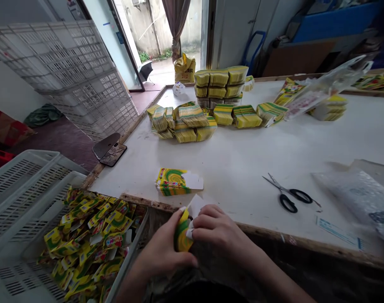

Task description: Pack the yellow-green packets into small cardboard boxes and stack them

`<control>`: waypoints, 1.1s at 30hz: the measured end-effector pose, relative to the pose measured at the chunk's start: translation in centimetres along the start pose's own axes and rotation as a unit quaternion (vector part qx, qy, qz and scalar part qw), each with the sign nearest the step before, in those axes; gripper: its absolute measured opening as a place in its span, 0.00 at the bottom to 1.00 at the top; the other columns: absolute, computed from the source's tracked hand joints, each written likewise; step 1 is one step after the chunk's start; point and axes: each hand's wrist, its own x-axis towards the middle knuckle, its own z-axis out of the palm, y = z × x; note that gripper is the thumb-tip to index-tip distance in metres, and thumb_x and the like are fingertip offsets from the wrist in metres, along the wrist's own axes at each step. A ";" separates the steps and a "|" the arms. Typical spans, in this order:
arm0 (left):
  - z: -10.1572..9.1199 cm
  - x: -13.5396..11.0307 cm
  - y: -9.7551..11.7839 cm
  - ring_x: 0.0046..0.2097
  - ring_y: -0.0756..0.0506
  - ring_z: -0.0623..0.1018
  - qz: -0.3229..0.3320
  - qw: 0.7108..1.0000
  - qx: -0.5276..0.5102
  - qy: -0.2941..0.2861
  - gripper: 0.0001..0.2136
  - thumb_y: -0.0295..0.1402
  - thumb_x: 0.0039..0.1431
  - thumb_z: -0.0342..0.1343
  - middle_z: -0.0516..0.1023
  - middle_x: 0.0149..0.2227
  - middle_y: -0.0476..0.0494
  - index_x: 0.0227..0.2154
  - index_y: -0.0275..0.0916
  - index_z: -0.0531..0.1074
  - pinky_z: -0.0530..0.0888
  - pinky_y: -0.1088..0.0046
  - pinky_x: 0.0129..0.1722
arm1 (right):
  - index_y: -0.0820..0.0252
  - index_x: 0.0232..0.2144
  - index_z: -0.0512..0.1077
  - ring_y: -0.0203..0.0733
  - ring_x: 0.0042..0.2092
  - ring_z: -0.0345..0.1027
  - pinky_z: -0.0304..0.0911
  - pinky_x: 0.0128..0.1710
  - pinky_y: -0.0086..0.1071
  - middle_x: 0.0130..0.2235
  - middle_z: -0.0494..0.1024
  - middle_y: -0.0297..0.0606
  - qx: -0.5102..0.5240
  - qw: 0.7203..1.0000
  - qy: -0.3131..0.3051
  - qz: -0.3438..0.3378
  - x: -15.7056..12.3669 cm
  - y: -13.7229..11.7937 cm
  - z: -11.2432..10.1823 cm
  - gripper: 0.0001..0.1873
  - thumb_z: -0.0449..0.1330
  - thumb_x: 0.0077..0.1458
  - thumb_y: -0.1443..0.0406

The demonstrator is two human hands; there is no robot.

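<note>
My left hand (163,244) is wrapped round a small yellow and green cardboard box (183,235) at the table's front edge. White flaps stick up from the box's far end. The fingers of my right hand (217,229) are bent and pressed together at the box's open side, pinching something white, perhaps a flap; my fingers hide most of it. Just beyond my hands, a short stack of flattened yellow boxes (171,182) lies on the white table (236,164), with a white flap pointing right.
On my left, a plastic crate (137,242) holds many yellow boxes (94,235). Bundled yellow cartons (222,86) are piled at the back. Black-handled scissors (286,195) and bubble wrap (356,198) lie to the right. A phone (113,154) rests at the left edge.
</note>
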 end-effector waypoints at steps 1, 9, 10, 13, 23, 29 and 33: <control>0.7 0.2 -0.1 0.52 0.36 0.76 -0.005 0.999 0.049 0.014 0.38 0.44 0.42 0.69 0.76 0.52 0.38 0.57 0.42 0.62 0.73 0.58 0.51 | 0.50 0.44 0.73 0.45 0.44 0.68 0.61 0.53 0.43 0.40 0.78 0.38 0.001 1.000 0.028 0.005 -0.1 -0.2 0.3 0.09 0.56 0.63 0.65; 3.3 -0.2 -1.9 0.37 0.43 0.79 0.131 0.935 0.287 0.163 0.29 0.34 0.49 0.62 0.77 0.39 0.42 0.53 0.39 0.57 0.77 0.68 0.36 | 0.60 0.40 0.71 0.44 0.37 0.70 0.66 0.38 0.35 0.34 0.75 0.37 0.392 0.818 0.246 0.343 -0.9 0.5 1.5 0.16 0.64 0.54 0.56; 3.6 -0.3 -2.1 0.36 0.43 0.79 0.152 0.929 0.289 0.173 0.29 0.34 0.49 0.62 0.77 0.39 0.43 0.53 0.40 0.57 0.78 0.69 0.35 | 0.60 0.36 0.72 0.42 0.35 0.70 0.65 0.35 0.32 0.31 0.76 0.36 0.480 0.768 0.220 0.362 -0.8 0.6 1.8 0.15 0.64 0.53 0.55; 4.6 -0.4 -2.6 0.35 0.44 0.80 0.187 0.906 0.293 0.240 0.28 0.36 0.49 0.62 0.77 0.38 0.43 0.52 0.40 0.59 0.78 0.70 0.33 | 0.63 0.30 0.75 0.38 0.30 0.69 0.63 0.31 0.29 0.27 0.77 0.35 0.656 0.616 0.183 0.395 -0.3 0.7 4.0 0.17 0.68 0.47 0.54; 4.3 0.4 -3.5 0.45 0.39 0.80 0.186 0.901 0.294 0.260 0.35 0.38 0.53 0.62 0.73 0.51 0.34 0.61 0.42 0.53 0.79 0.65 0.39 | 0.61 0.29 0.73 0.31 0.26 0.61 0.59 0.28 0.24 0.25 0.71 0.30 0.705 0.583 0.191 0.355 -1.4 1.4 4.7 0.22 0.71 0.43 0.50; 4.7 0.8 -2.7 0.36 0.44 0.80 0.226 0.889 0.328 0.227 0.24 0.33 0.54 0.59 0.73 0.41 0.42 0.52 0.42 0.57 0.77 0.71 0.32 | 0.59 0.38 0.76 0.39 0.36 0.69 0.62 0.40 0.31 0.33 0.78 0.33 0.631 0.693 0.133 0.322 -0.6 0.6 2.5 0.17 0.71 0.45 0.59; 5.1 0.7 -2.4 0.32 0.44 0.79 0.231 0.883 0.348 0.213 0.19 0.29 0.52 0.56 0.73 0.36 0.46 0.46 0.42 0.56 0.76 0.71 0.29 | 0.63 0.36 0.78 0.44 0.39 0.71 0.61 0.41 0.33 0.34 0.80 0.37 0.635 0.691 0.065 0.340 -0.2 1.0 2.6 0.19 0.71 0.42 0.59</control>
